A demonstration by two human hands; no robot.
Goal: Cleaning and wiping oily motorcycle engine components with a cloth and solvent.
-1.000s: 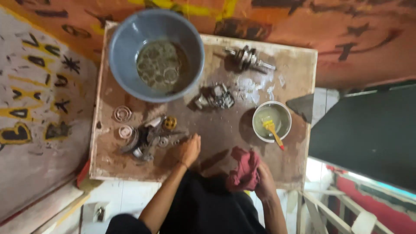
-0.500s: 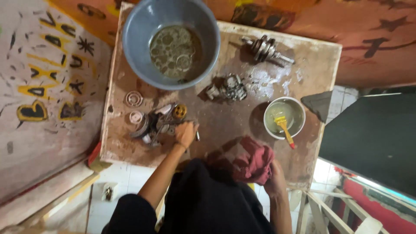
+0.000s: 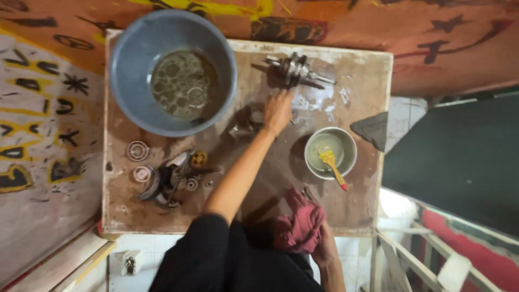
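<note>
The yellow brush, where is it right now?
In the head view, the yellow brush stands in the small bowl at the right of the table, above the red rag.

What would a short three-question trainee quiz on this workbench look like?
1. True or false: the left hand reaches beside the metal parts mid-table.
2. What does the right hand hold? A) brush B) red rag C) basin
3. Fill in: the yellow brush stands in the small ____.

Key
1. True; a crankshaft lies beyond it.
2. B, the red rag at the table edge.
3. Bowl; the blue basin holds murky liquid.
</note>
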